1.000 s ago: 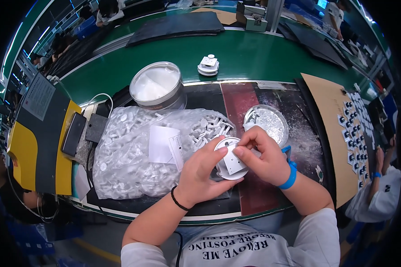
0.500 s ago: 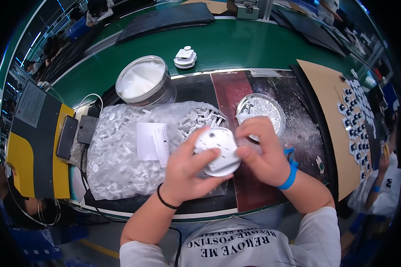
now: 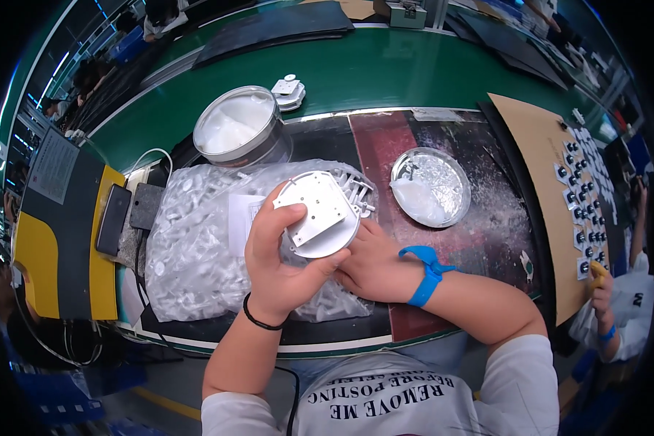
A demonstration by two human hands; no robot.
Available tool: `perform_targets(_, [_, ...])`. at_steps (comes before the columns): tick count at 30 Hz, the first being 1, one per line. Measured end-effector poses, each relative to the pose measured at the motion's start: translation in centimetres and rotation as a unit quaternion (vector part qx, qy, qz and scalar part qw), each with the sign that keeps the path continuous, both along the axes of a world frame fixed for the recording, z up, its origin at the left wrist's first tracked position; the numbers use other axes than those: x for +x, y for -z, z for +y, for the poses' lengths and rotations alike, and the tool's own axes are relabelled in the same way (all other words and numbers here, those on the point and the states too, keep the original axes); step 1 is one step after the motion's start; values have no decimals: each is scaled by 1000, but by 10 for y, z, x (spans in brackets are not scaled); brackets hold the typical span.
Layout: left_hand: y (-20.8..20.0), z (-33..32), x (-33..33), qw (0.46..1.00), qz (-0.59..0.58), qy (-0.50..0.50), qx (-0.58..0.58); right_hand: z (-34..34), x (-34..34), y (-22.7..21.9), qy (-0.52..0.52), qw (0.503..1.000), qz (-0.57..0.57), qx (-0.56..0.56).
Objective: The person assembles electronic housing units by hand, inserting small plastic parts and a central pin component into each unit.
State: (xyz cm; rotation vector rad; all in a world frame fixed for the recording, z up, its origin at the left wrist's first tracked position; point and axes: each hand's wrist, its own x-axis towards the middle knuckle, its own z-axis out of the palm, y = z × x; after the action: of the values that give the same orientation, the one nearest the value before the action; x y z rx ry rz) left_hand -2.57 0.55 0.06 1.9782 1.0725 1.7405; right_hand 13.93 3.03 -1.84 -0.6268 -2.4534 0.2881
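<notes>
The round silver-white metal disc with a square plate on its face [image 3: 317, 215] had swung round since a moment earlier: half a second back its domed side faced me, and now I saw the flat plate side, tilted up toward the camera. By my reading the turn was made to get at that face.

I watched the left hand [image 3: 280, 258] carry it, fingers curled and spread round the left rim, thumb pressed on the plate's upper edge. The right hand [image 3: 374, 265], in a blue wristband [image 3: 423, 270], sat tucked under the disc's lower right edge; its fingers were hidden behind the disc, so I could not tell how they lay.

The disc hung above the clear plastic bag of small white parts [image 3: 203, 247], with the shallow round metal dish [image 3: 430, 187] well off to the right.
</notes>
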Motion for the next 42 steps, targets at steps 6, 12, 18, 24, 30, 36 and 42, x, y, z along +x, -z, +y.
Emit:
perform_targets(6, [1,2,0,1000,16,8,-2,15,24,11,-12,999,-35,-23])
perform_targets(12, [1,6,4,1000,26,12,2,5,9,-5,43,999,14,-1])
perform_targets(18, [1,3,3,999,29,-3,-14,6,19,-3,19,998,-51,-9])
perform_targets(24, [2,6,3,1000,12,14,-5,11,37,-15,42,999,-18,-29])
perform_targets(30, [2,6,4,1000,29,6,-9,10,36,-16,99,993,-29,-60])
perform_targets(36, [1,5,5,999,37,1,-10,9,35,-16,67,997,-22,-37])
perform_targets(42, [0,4,4,999,43,6,-11,35,91,-46,166,979,99,-67])
